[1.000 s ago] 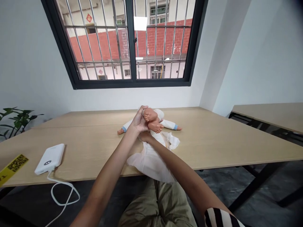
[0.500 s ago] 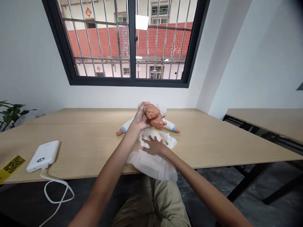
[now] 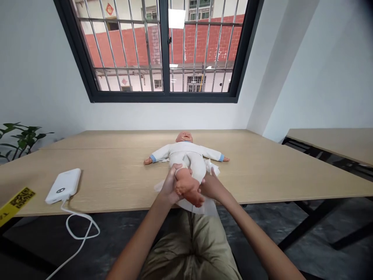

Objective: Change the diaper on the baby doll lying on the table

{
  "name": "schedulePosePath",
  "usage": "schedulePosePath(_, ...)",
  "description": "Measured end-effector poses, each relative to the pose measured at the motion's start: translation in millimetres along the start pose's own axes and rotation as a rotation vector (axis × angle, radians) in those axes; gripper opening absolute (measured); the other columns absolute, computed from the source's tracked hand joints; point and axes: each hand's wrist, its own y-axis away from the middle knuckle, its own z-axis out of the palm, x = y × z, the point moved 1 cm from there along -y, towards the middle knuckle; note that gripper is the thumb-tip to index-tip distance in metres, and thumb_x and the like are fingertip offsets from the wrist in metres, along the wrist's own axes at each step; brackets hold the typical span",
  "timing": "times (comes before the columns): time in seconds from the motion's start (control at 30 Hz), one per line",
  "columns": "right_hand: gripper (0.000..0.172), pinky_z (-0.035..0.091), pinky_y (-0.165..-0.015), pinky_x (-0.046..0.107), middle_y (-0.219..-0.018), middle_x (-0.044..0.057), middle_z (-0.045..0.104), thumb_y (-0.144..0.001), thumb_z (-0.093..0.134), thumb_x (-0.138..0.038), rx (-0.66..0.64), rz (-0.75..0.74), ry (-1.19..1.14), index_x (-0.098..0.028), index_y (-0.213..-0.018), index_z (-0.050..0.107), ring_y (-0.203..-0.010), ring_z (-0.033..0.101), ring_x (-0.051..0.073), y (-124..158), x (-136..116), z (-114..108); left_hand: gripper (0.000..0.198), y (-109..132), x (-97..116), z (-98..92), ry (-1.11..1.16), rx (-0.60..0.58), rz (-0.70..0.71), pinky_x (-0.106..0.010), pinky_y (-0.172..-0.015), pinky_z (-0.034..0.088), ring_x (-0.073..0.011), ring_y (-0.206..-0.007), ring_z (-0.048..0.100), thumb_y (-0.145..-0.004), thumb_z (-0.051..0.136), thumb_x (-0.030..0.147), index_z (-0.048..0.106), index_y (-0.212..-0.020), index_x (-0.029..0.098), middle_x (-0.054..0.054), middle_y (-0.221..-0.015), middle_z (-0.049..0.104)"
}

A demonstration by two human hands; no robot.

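Note:
A baby doll (image 3: 186, 149) in white clothes with blue cuffs lies on its back, arms spread and feet toward me. My left hand (image 3: 171, 186) is closed around its bare lower legs, near the feet (image 3: 189, 187). At the right side of the legs is my right hand (image 3: 210, 186), thumb raised apart; its other fingers are partly hidden by the legs. Beneath the doll lies a white diaper (image 3: 212, 167), its crumpled edge showing on the right. The thin, pale front part of the diaper (image 3: 208, 208) hangs past the table edge toward my lap.
A white power bank (image 3: 64, 186) with a looped cable (image 3: 76, 233) lies on the wooden table (image 3: 116, 175) at left, near a yellow label (image 3: 17, 204). A plant (image 3: 21, 138) stands far left. Behind the table is a barred window (image 3: 164, 97); another table (image 3: 335, 146) stands at right.
My left hand has lowered the doll's legs toward me, so its body and head now show. My right hand has moved from the diaper to beside the legs, right of them.

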Motion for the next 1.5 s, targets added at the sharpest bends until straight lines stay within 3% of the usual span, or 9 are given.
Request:
schedulePosePath(0.17,0.038,0.039,-0.101,0.045,-0.116,0.015,0.066,-0.092,0.040,-0.035,0.380,0.179,-0.276,-0.015,-0.112,0.065,-0.111,0.058,0.028,30.2,45.0,-16.5,0.027,10.0,-36.6,-19.8,0.123,0.061,0.027,-0.044,-0.072,0.055,-0.0299,-0.082,0.071,-0.078,0.052,0.041,0.060,-0.074,0.016,-0.009,-0.072,0.069)
schedulePosePath(0.37,0.063,0.049,-0.063,0.030,-0.072,0.002,0.066,-0.086,0.049,-0.062,0.160,0.285,-1.037,-0.015,-0.129,0.047,-0.065,0.063,0.019,30.0,21.3,-1.8,0.029,7.8,-43.5,-14.5,0.191,0.050,-0.011,-0.049,-0.084,0.053,-0.0300,-0.094,0.069,-0.079,0.053,0.047,0.062,-0.081,0.019,-0.010,-0.091,0.073)
schedulePosePath(0.53,0.073,0.048,-0.058,0.026,-0.089,0.005,0.069,-0.070,0.073,-0.049,0.207,0.411,-1.277,-0.017,-0.129,0.043,-0.072,0.063,0.019,18.7,2.0,-7.0,0.036,8.0,-29.8,-11.4,-0.028,0.260,-0.063,-0.039,-0.082,0.055,-0.0248,-0.081,0.071,-0.079,0.057,0.050,0.063,-0.089,0.016,-0.010,-0.084,0.073)
schedulePosePath(0.7,0.041,0.051,-0.076,0.031,-0.108,0.010,0.067,-0.065,0.072,-0.043,0.269,0.505,-1.130,-0.016,-0.094,0.061,-0.099,0.062,0.026,14.3,39.3,-29.0,0.022,24.3,8.2,-21.3,-0.361,0.409,0.130,-0.031,-0.087,0.052,-0.0236,-0.088,0.070,-0.073,0.067,0.029,0.063,-0.088,0.012,-0.011,-0.091,0.073)
schedulePosePath(0.87,0.041,0.050,-0.073,0.029,-0.105,0.008,0.067,-0.070,0.067,-0.048,0.116,0.506,-1.105,-0.017,-0.096,0.064,-0.095,0.061,0.023,21.9,59.9,-32.1,0.037,44.5,44.5,-30.1,-0.739,0.566,0.411,-0.024,-0.080,0.051,-0.0208,-0.096,0.067,-0.062,0.077,0.020,0.063,-0.097,0.020,-0.004,-0.100,0.073)
schedulePosePath(1.03,0.036,0.047,-0.068,0.028,-0.090,0.006,0.066,-0.070,0.067,-0.045,0.126,0.485,-1.002,-0.016,-0.091,0.061,-0.083,0.061,0.020,21.3,61.5,-26.2,0.048,39.0,41.1,-42.2,-0.638,0.457,0.289,-0.030,-0.081,0.052,-0.0219,-0.090,0.068,-0.065,0.074,0.023,0.057,-0.109,0.019,-0.007,-0.099,0.073)
schedulePosePath(1.2,0.037,0.046,-0.076,0.034,-0.094,0.011,0.066,-0.083,0.058,-0.042,0.275,0.422,-0.418,-0.014,-0.106,0.058,-0.086,0.062,0.025,27.5,52.6,-30.8,0.066,25.7,34.4,-66.3,-0.813,0.471,0.498,-0.036,-0.099,0.045,-0.0251,-0.117,0.058,-0.068,0.071,0.022,0.046,-0.128,0.020,-0.012,-0.126,0.060)
schedulePosePath(1.37,0.046,0.037,-0.099,0.043,-0.126,0.015,0.058,-0.081,0.046,-0.007,0.303,-0.041,0.199,-0.018,-0.125,0.057,-0.118,0.051,0.028,41.3,14.1,-27.9,0.055,33.8,45.5,-62.4,-1.607,0.437,0.787,-0.048,-0.114,0.027,-0.0275,-0.139,0.033,-0.076,0.059,0.015,0.055,-0.130,0.022,-0.010,-0.144,0.044)
schedulePosePath(1.5,0.058,0.024,-0.112,0.046,-0.135,0.008,0.054,-0.078,0.046,-0.003,0.150,-0.290,0.219,-0.025,-0.132,0.054,-0.129,0.043,0.023,45.6,-1.9,-6.8,0.034,38.6,53.0,-49.8,-2.119,0.186,0.660,-0.050,-0.115,0.024,-0.0273,-0.141,0.029,-0.080,0.050,0.007,0.073,-0.099,0.024,-0.004,-0.134,0.058)
